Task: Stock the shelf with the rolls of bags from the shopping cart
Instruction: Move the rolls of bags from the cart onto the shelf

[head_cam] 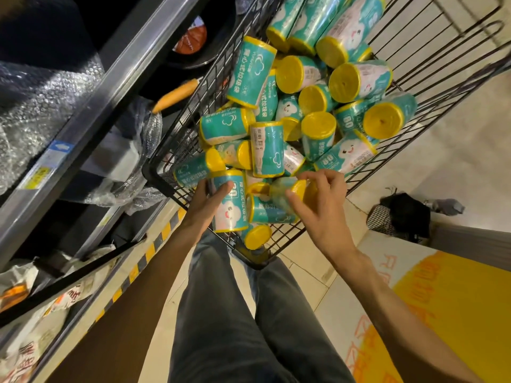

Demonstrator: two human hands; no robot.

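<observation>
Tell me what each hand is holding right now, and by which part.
The left hand grips an upright roll around its side. The right hand pinches a blurred roll at its yellow end, over the cart.

Left hand (206,201) grips one roll (231,201); right hand (320,201) pinches a blurred, seemingly teal roll (290,193) over the cart (414,87).
</observation>
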